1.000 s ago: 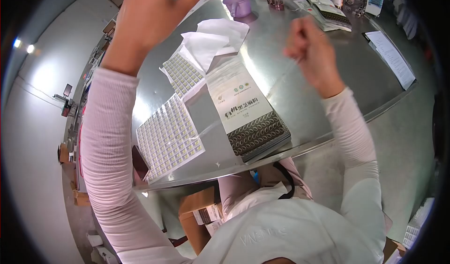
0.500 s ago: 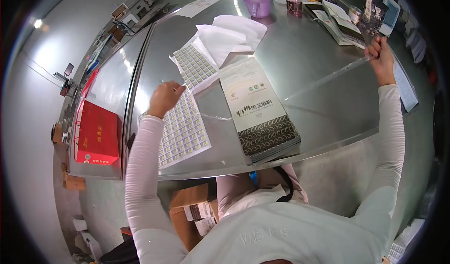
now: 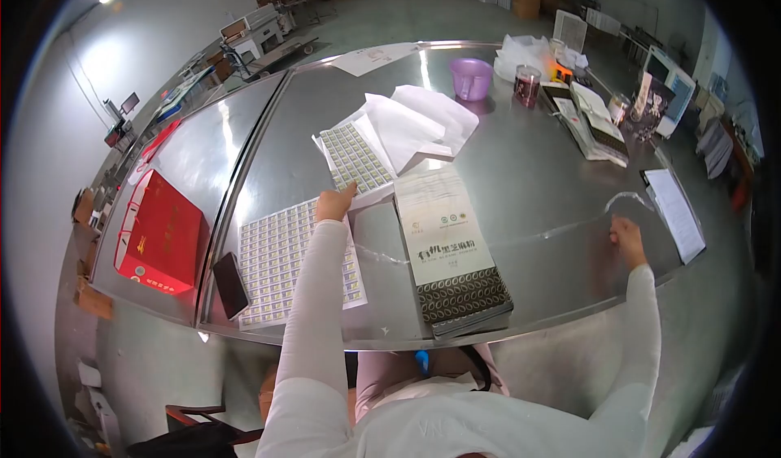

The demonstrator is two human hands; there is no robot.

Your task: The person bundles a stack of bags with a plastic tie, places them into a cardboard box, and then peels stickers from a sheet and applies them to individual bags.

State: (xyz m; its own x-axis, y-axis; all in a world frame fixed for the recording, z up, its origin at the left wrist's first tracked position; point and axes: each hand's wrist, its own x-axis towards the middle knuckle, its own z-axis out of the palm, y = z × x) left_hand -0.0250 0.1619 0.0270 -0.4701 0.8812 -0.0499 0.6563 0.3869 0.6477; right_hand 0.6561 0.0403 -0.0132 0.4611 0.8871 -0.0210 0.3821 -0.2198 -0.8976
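While the left hand sits with fingertips pressed at the near edge of the small sticker sheet, just beside the big sticker sheet, the right hand pinches a clear plastic bag out near the table's right edge. That bag looks feather-light, floppy and slick, so a firm corner pinch seems the safest hold. Next to the left hand lies the stack of printed pouches.
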